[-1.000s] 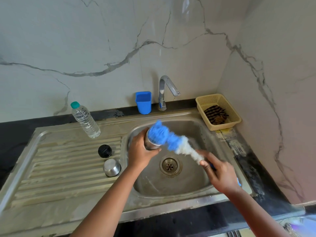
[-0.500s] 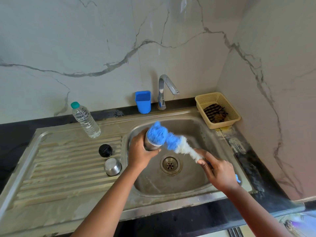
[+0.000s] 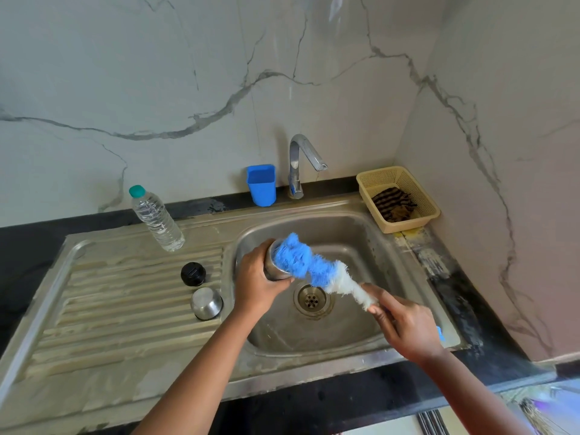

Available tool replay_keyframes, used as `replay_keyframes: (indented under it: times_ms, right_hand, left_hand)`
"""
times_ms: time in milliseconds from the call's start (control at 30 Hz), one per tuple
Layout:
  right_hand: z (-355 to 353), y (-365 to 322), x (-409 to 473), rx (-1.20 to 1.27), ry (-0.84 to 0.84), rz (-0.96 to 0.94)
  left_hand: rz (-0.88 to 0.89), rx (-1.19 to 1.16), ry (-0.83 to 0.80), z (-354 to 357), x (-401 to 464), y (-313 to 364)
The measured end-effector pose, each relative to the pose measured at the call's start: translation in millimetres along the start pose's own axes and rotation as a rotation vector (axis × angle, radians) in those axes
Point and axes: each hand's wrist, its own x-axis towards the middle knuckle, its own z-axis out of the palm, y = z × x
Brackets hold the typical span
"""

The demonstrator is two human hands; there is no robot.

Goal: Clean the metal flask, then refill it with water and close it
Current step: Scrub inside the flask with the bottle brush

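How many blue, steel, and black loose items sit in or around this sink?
Blue: 2, the brush and the blue cup
Steel: 2, the flask and the steel cap
Black: 1, the black stopper
Total: 5

Left hand [image 3: 255, 285] grips round steel flask [image 3: 273, 269] over steel sink basin [image 3: 361, 243]; right hand [image 3: 406, 328] holds blue-white fluffy bottle brush [image 3: 314, 268], tip at flask mouth.
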Motion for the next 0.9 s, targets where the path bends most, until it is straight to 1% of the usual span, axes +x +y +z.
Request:
replay_keyframes:
  times_ms: [67, 167, 233, 333, 433, 567, 633, 667, 733, 800, 867, 900]
  right_hand:
    - [2, -4, 5, -0.005, -0.012, -0.021]
    - [5, -9, 14, -0.023, 0.008, 0.051]
    - [1, -6, 11, -0.033, 0.015, 0.073]
    - [-4, -7, 3, -0.014, -0.024, 0.017]
    - [4, -12, 8, -0.029, -0.045, -0.014]
    - [13, -15, 15, -0.033, 0.025, 0.128]
    - [13, -12, 11, -0.011, 0.036, 0.209]
    - [13, -11, 8, -0.004, 0.02, 0.247]
    - [18, -10, 2, 0.006, -0.031, 0.296]
    - [28, -18, -5, 0.038, -0.063, 0.337]
    - [39, -31, -8, 0.088, -0.054, 0.346]
    - [44, -36, -9, 0.098, -0.059, 0.314]
  left_hand:
    - [-0.017, 0.002, -0.02, 3, -2, -1]
    - [-0.044, 0.009, -0.042, 7, -3, -2]
    - [-0.036, -0.025, -0.016, 5, -2, -2]
    - [-0.012, -0.009, 0.012, 0, 0, -1]
    - [-0.041, -0.002, -0.025, 4, -3, 0]
    - [-0.031, -0.062, 0.019, 1, -3, 7]
    - [-0.121, -0.155, 0.08, -6, -1, 9]
    - [-0.213, -0.252, 0.118, -9, 1, 7]
    - [-0.394, -0.549, 0.215, -15, 6, 0]
    - [-0.51, -0.788, 0.294, -22, 9, -4]
    - [-0.595, -0.942, 0.366, -28, 9, -4]
    - [-0.639, -1.007, 0.408, -29, 10, -4]
